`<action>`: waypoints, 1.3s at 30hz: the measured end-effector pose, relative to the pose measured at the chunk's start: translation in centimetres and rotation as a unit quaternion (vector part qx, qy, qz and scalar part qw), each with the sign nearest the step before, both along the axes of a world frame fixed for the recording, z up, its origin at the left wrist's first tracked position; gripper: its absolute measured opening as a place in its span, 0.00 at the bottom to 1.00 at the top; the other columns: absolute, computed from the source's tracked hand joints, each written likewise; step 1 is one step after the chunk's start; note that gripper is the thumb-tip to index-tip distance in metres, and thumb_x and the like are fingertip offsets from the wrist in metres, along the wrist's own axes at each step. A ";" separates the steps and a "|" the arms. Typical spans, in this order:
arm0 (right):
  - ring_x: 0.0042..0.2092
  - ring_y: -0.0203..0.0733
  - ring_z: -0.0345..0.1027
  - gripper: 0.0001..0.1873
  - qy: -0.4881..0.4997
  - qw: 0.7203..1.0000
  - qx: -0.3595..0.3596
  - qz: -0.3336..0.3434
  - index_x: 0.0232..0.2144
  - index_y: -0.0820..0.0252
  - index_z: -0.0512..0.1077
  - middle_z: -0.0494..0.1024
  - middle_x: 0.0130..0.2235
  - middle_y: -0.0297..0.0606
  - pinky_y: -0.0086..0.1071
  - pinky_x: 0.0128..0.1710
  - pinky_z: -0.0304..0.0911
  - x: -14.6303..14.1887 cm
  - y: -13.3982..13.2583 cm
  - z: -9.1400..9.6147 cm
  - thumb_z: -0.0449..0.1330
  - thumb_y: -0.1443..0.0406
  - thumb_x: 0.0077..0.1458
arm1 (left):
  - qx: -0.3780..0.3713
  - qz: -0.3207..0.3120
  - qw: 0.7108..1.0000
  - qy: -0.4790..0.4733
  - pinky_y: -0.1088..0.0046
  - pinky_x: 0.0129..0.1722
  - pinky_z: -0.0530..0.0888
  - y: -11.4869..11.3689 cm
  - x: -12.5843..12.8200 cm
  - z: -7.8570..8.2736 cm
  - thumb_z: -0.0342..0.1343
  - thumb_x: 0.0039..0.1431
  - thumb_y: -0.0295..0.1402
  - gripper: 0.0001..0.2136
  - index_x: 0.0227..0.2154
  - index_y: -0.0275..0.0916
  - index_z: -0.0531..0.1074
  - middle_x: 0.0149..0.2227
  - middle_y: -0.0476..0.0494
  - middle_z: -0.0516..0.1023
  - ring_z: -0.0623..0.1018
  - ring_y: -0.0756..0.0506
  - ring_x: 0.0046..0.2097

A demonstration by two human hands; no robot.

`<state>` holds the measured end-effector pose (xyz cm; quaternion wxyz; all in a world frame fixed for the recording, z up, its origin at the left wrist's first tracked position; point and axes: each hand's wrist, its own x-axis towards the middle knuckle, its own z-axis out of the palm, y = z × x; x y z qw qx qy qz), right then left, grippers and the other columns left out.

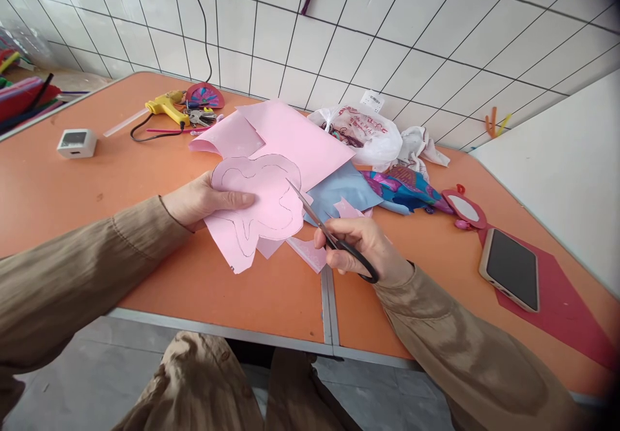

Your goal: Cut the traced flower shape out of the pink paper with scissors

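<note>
My left hand (201, 199) grips a pink sheet (268, 201) by its left side, thumb on top. Curvy dark outlines are drawn on the sheet, and parts of its edge are cut round. My right hand (361, 247) holds black-handled scissors (317, 223), fingers in the loops. The blades point up and left, their tip over the sheet's right part; whether they are parted I cannot tell. Behind lies a larger pink sheet (295, 137), partly curled. Pink scraps (310, 253) rest on the table below, and a light blue sheet (341, 189) lies behind the scissors.
On the orange table (217, 302) stand a yellow glue gun (168, 106) with a cord and a small white box (76, 143). A white plastic bag (372, 135) sits by the tiled wall. To the right are a colourful craft piece (411, 189) and a phone (511, 268) on red sheet.
</note>
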<state>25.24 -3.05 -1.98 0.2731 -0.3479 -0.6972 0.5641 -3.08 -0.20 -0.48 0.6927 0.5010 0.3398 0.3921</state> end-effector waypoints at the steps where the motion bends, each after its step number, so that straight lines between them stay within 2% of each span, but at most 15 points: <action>1: 0.19 0.29 0.56 0.27 -0.004 1.000 -0.004 0.000 0.29 0.61 0.70 0.64 0.21 0.27 0.26 0.18 0.51 0.0 0.0 0.0 0.70 0.44 0.45 | 0.000 -0.001 1.000 0.000 0.68 0.39 0.82 0.0 0.1 0.0 0.73 0.45 0.33 0.19 0.43 0.38 0.80 0.44 0.37 0.85 0.83 0.35 0.47; 10: 0.21 0.30 0.55 0.26 -0.030 0.999 -0.009 -0.013 0.30 0.61 0.70 0.63 0.21 0.28 0.29 0.20 0.52 0.0 -0.3 0.4 0.69 0.45 0.48 | 0.003 -0.012 1.000 -0.016 0.69 0.38 0.82 -0.1 0.1 0.2 0.73 0.46 0.32 0.18 0.43 0.38 0.81 0.45 0.38 0.85 0.83 0.36 0.46; 14: 0.20 0.31 0.52 0.23 -0.023 1.000 -0.007 -0.008 0.30 0.60 0.70 0.62 0.19 0.27 0.30 0.20 0.52 -0.1 -0.3 0.3 0.70 0.47 0.47 | -0.009 -0.019 1.000 -0.018 0.68 0.39 0.83 0.0 -0.2 0.0 0.73 0.47 0.31 0.20 0.45 0.38 0.80 0.45 0.37 0.85 0.84 0.35 0.46; 18: 0.20 0.30 0.53 0.21 -0.008 1.000 -0.004 -0.007 0.30 0.60 0.71 0.62 0.19 0.26 0.29 0.21 0.54 -0.2 -0.3 0.3 0.71 0.50 0.48 | -0.006 -0.020 0.999 -0.028 0.68 0.41 0.83 0.0 -0.2 0.0 0.72 0.48 0.31 0.19 0.45 0.37 0.80 0.44 0.37 0.85 0.84 0.36 0.46; 27: 0.21 0.31 0.56 0.25 -0.029 0.999 0.014 -0.025 0.29 0.61 0.71 0.63 0.20 0.28 0.28 0.18 0.50 -0.2 -0.3 0.3 0.70 0.46 0.46 | -0.045 -0.003 0.999 -0.023 0.65 0.42 0.83 -0.3 0.2 -0.3 0.73 0.46 0.32 0.25 0.49 0.37 0.79 0.46 0.36 0.85 0.83 0.33 0.49; 32: 0.21 0.31 0.56 0.23 -0.027 0.999 0.011 -0.025 0.29 0.61 0.70 0.63 0.20 0.28 0.28 0.18 0.49 -0.1 -0.3 0.3 0.70 0.48 0.47 | -0.045 0.000 0.998 -0.034 0.69 0.39 0.83 -0.6 0.5 -0.3 0.73 0.47 0.33 0.25 0.50 0.38 0.78 0.48 0.37 0.84 0.83 0.35 0.48; 39: 0.21 0.32 0.57 0.25 -0.040 0.999 -0.002 -0.019 0.29 0.60 0.70 0.64 0.20 0.28 0.28 0.18 0.50 0.1 -0.1 0.4 0.71 0.46 0.45 | -0.038 0.004 0.999 -0.018 0.66 0.39 0.83 -0.4 0.3 -0.2 0.73 0.47 0.34 0.23 0.47 0.37 0.79 0.45 0.36 0.85 0.83 0.33 0.47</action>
